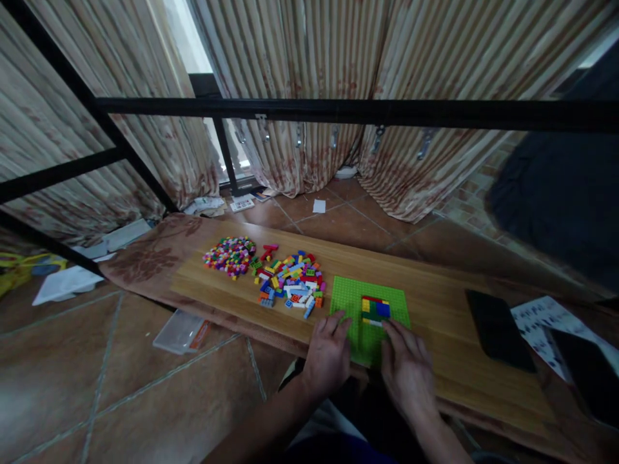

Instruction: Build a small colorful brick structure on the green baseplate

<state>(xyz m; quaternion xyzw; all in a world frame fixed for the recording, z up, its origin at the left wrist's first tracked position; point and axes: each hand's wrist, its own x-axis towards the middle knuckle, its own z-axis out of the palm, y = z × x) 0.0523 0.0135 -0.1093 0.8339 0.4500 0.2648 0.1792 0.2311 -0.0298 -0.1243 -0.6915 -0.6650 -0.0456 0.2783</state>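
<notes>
A green studded baseplate (343, 293) lies on the wooden board, with a small block of toy bricks (382, 310) built near its middle in red, yellow, blue, green and white. At the baseplate's left front edge is my left hand (327, 351), its fingers curled over that edge. My right hand (409, 364) is bent over the right front part, fingers close together. Its fingertips meet the right end of the white brick (371, 321) at the front of the block. Whatever lies under those fingertips is hidden.
Left of the baseplate lie a pile of mixed bricks (300, 280) and a heap of tiny pieces (229, 256). A dark tablet-like slab (498, 328) and a printed sheet (546, 322) are at right. A clear plastic box (178, 332) sits on the floor. A black metal rail (338, 109) crosses behind.
</notes>
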